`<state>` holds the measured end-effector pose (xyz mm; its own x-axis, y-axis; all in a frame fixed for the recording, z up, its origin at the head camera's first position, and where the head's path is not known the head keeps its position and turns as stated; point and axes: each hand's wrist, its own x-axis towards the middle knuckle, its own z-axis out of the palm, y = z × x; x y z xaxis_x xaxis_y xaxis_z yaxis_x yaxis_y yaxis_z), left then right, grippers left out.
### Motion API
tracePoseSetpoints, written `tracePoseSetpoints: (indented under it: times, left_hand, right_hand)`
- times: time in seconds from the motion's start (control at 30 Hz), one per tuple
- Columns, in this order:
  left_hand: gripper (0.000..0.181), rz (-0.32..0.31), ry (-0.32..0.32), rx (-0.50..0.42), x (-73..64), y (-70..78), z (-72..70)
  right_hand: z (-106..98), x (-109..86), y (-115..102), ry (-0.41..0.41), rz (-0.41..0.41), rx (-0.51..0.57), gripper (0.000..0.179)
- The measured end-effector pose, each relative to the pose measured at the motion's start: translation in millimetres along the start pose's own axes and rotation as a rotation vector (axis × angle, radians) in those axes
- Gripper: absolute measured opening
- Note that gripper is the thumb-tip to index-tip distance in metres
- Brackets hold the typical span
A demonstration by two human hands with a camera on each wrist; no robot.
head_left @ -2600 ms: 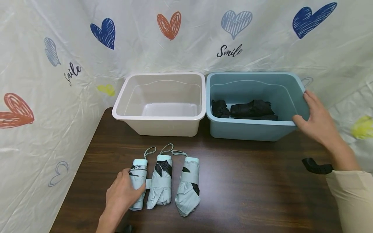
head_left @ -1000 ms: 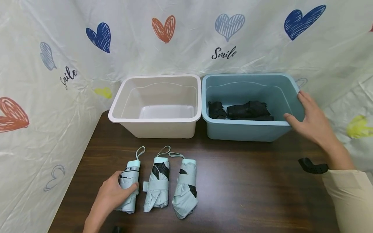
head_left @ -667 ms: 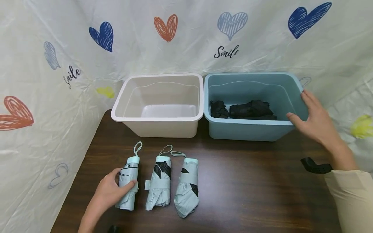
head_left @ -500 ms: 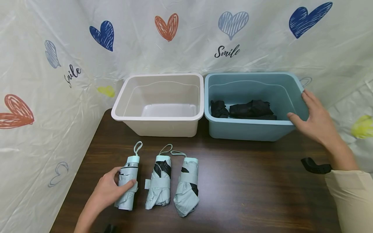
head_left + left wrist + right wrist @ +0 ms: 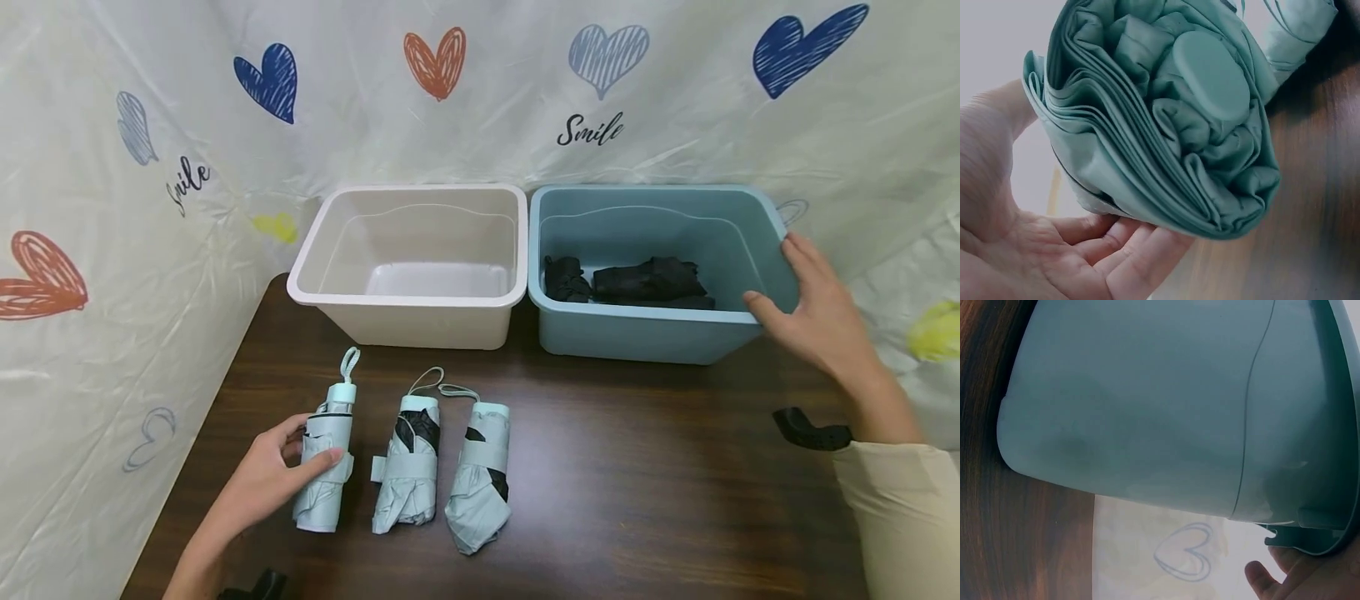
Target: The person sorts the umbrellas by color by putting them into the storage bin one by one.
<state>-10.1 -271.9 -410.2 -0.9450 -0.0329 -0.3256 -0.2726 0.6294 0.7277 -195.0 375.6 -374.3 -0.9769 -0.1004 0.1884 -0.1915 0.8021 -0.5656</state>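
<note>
My left hand point(image 5: 262, 479) grips a folded pale blue umbrella point(image 5: 327, 433), thumb on one side and fingers on the other. Its wrist loop points away from me. The left wrist view shows the end of this umbrella point(image 5: 1210, 75) close up, pleated cloth around an oval cap. To its right lie two more folded umbrellas, a middle one point(image 5: 411, 492) and a right one point(image 5: 480, 483), both wrapped with straps. My right hand point(image 5: 817, 317) holds the front right corner of the blue bin point(image 5: 637, 333); in the right wrist view, fingers point(image 5: 1260, 578) reach under its rim.
A beige bin point(image 5: 420, 325) with nothing visible inside stands left of the blue one, nearly touching it. Several black folded bundles point(image 5: 648, 282) lie in the blue bin. Dark wood table point(image 5: 637, 467) spreads below; a white heart-printed sheet point(image 5: 510, 75) hangs behind and at the left.
My left hand has moved the left umbrella leftward, away from the middle one, and slightly farther from me; its loop end now tips upward. The right hand stays on the blue bin.
</note>
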Motion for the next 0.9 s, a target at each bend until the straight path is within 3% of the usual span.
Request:
tracePoseSetpoints:
  times: [0.7,0.9]
  left_hand:
    - [0.059,0.143,0.008,-0.036,-4.7,35.3,-19.0]
    - [0.057,0.229,-0.015,-0.097,-2.8,55.5,-18.7]
  right_hand:
    - [5.5,5.1,-5.9,-0.002,-0.004,0.014,0.086]
    - [1.3,1.2,0.1,-0.01,0.002,0.021,0.086]
